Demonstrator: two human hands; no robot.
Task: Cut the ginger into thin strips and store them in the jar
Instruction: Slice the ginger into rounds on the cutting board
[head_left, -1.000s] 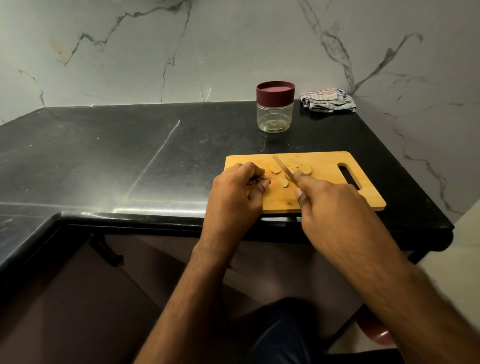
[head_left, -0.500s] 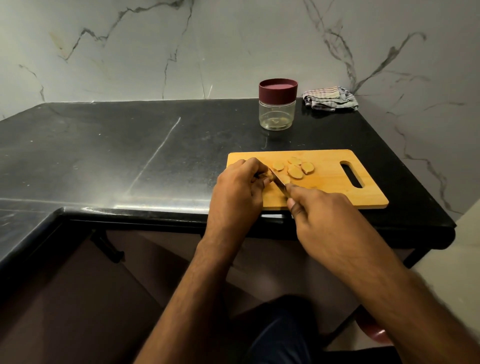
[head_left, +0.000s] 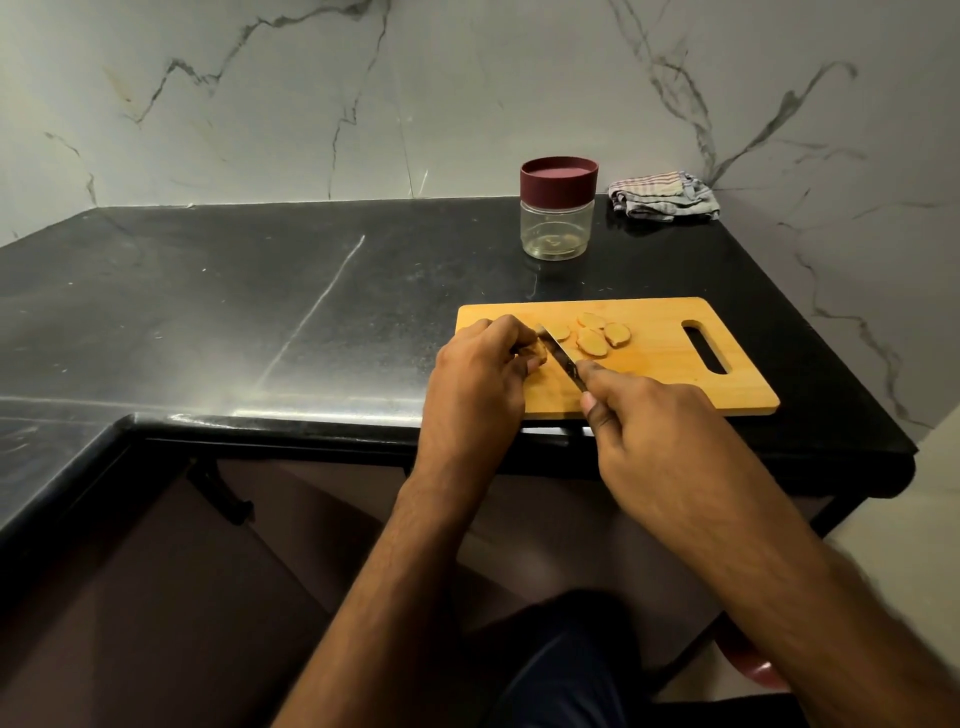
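Note:
A wooden cutting board (head_left: 670, 384) lies at the counter's front edge. My left hand (head_left: 478, 374) pinches a small piece of ginger (head_left: 535, 356) on the board's left part. My right hand (head_left: 660, 431) grips a knife (head_left: 558, 353) whose blade rests against that ginger piece. Several cut ginger slices (head_left: 597, 335) lie just right of the blade. A clear plastic jar (head_left: 557, 228) with its maroon lid (head_left: 559, 184) on stands behind the board.
The black stone counter (head_left: 260, 312) stretches left and wraps round a corner. A folded checked cloth (head_left: 665, 196) lies in the back right corner against the marble wall. The counter's right edge drops off beyond the board.
The knife has drawn back toward me and left, from among the slices to the ginger piece in my left hand. The slices now lie uncovered to the right of the blade.

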